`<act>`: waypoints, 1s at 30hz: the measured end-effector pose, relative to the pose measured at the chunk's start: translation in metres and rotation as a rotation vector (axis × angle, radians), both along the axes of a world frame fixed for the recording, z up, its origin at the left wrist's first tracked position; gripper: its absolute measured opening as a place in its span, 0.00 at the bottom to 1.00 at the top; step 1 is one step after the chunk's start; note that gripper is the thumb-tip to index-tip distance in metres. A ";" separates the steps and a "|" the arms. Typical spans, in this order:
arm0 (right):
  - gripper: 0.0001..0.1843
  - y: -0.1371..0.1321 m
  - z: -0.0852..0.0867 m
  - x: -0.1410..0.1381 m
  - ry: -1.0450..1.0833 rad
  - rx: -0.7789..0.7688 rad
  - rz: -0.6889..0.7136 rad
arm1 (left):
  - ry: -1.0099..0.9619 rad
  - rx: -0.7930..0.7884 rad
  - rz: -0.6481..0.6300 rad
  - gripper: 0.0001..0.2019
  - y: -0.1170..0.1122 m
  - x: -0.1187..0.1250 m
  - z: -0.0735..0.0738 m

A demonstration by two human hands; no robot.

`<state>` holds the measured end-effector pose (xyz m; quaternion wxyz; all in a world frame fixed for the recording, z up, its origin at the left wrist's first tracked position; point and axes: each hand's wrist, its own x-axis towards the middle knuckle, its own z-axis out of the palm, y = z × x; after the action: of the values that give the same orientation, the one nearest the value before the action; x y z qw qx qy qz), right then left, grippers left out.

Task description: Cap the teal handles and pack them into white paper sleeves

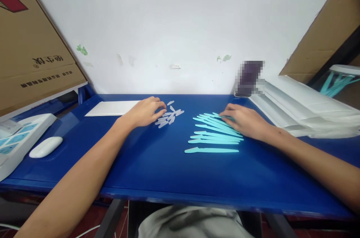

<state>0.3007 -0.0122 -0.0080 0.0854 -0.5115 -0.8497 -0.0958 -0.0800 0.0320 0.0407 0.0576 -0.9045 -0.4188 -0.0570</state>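
Several slim turquoise eyebrow razors (pixel 212 150) lie fanned out on the blue table (pixel 165 178), their wider heads towards the left. My right hand (pixel 243 121) rests over the far right part of the fan, fingers bent and a little apart, fingertips at the farthest razors. No razor is seen lifted. To the left is a loose heap of small translucent plastic caps (pixel 165 119). My left hand (pixel 147 111) hovers at the heap's left side, thumb and fingers apart, with nothing visible between them.
Behind my left hand lies a white flat pad (pixel 109 108). Farther left are a white mouse-shaped case (pixel 45 147) and a white device (pixel 25 136). A phone (pixel 249 78) leans on the wall, beside stacked white packaging (pixel 306 106). Cardboard boxes (pixel 36 42) flank the table.
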 end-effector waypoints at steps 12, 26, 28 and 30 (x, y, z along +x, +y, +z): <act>0.22 -0.002 0.004 -0.001 0.147 -0.018 0.045 | -0.006 -0.010 -0.005 0.21 0.000 0.001 0.001; 0.20 0.006 0.007 0.023 0.087 -0.144 -0.079 | -0.023 -0.090 0.007 0.18 -0.004 0.002 0.004; 0.20 0.010 0.007 0.024 0.154 -0.197 -0.090 | -0.017 -0.175 0.009 0.16 -0.007 0.003 0.006; 0.21 0.013 0.007 0.023 0.200 -0.252 -0.119 | -0.009 -0.238 0.000 0.16 -0.010 0.004 0.008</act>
<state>0.3238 0.0006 -0.0013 0.0990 -0.5746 -0.8104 0.0581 -0.0758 0.0225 0.0484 -0.0524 -0.9046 -0.4230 -0.0110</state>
